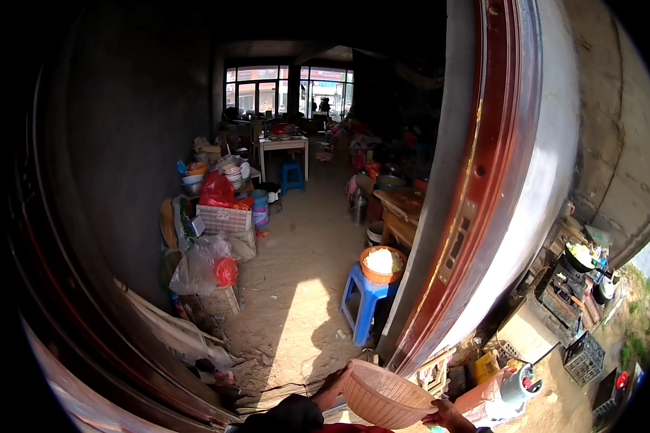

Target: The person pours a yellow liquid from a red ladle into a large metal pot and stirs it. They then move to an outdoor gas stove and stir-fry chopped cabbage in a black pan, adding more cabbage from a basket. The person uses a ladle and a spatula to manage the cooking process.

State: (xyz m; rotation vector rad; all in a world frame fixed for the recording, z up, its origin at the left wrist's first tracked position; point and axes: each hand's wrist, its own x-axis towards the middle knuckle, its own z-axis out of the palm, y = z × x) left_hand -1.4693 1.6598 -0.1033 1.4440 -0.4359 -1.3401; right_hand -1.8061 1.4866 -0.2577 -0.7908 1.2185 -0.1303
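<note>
A tan-orange slatted plastic basket (384,395) is held at the lower middle, tilted so that its inside shows, and I see nothing in it. My left hand (331,390) grips its left rim, the fingers partly hidden behind the wall. At the opposite rim, my right hand (446,416) is closed on the edge. Ahead, just inside the doorway, a blue plastic stool (367,294) carries an orange basket (373,274) filled with pale, whitish food (384,260).
A red-brown door frame (477,209) rises close on my right. Crates (224,219) and bags line the left wall; a wooden table (401,206) stands at right. Outside, a wok (579,260) of food, a black crate (583,359) and a gas cylinder (514,390) stand.
</note>
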